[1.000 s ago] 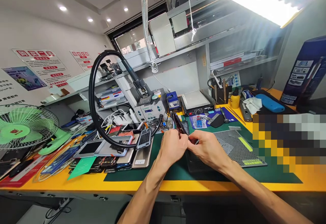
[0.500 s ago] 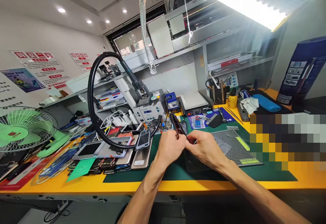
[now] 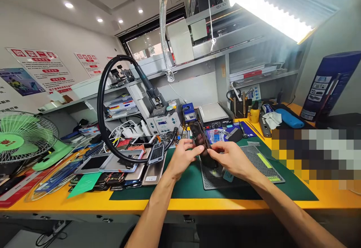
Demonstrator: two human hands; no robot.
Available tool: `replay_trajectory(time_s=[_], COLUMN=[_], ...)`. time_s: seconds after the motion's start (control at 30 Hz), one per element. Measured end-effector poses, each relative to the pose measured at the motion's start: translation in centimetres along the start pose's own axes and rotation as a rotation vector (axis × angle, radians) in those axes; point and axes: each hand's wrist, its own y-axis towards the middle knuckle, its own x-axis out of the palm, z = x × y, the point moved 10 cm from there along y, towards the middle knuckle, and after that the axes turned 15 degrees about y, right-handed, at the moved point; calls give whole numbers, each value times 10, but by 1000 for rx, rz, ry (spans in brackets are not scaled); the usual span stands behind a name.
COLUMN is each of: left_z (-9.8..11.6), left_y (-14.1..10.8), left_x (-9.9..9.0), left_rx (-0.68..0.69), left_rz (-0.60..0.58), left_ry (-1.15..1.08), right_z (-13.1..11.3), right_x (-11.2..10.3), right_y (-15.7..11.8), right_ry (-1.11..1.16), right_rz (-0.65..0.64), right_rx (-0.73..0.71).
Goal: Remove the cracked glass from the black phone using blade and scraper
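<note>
A dark glossy phone (image 3: 200,139) is held tilted above the green mat (image 3: 183,187), its reflective face towards me. My left hand (image 3: 182,158) is at its left edge, thumb across the face and fingers behind the side. On the right edge, my right hand (image 3: 229,158) pinches the phone between thumb and fingers. Below the phone lies a grey perforated pad (image 3: 254,165) with yellow-green labels. A small pale card-like piece (image 3: 228,176) shows under my right hand.
Stacked phones and trays (image 3: 121,161) lie left, beneath a black hose (image 3: 100,108). A soldering station (image 3: 163,122), a flat heating plate (image 3: 216,114) and a yellow bottle (image 3: 254,114) stand behind. A green fan (image 3: 17,139) is at far left.
The phone has turned so its glossy face shows more. My left hand has loosened from a tight grip and shifted slightly left, with its fingers spreading. The view has shifted a little.
</note>
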Motion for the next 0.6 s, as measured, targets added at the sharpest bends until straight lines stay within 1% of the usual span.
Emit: replay_trajectory(time_s=[0.07, 0.17, 0.27, 0.37, 0.4, 0.47, 0.53, 0.6], left_z=[-5, -1, 6, 10, 12, 14, 18, 21], left_y=[1, 1, -2, -7, -8, -11, -13, -15], left_x=[5, 22, 38, 48, 49, 49, 47, 47], left_rx=[-4, 23, 31, 11, 5, -4, -11, -34], left_rz=[-21, -93, -158, -233, -254, -287, -313, -346], left_ry=[-182, -420, -604, -741, -779, -845, -900, -946], right_z=[2, 5, 10, 18, 20, 22, 17, 7], right_x=[1, 7, 14, 19, 19, 14, 6, -2], right_y=[0, -3, -7, -11, -12, -13, -14, -16], right_ry=[92, 231, 328, 356, 348, 309, 248, 167], right_rz=[-68, -150, -187, -191, -176, -102, 3, 81], right_rx=[52, 125, 183, 243, 256, 246, 181, 70])
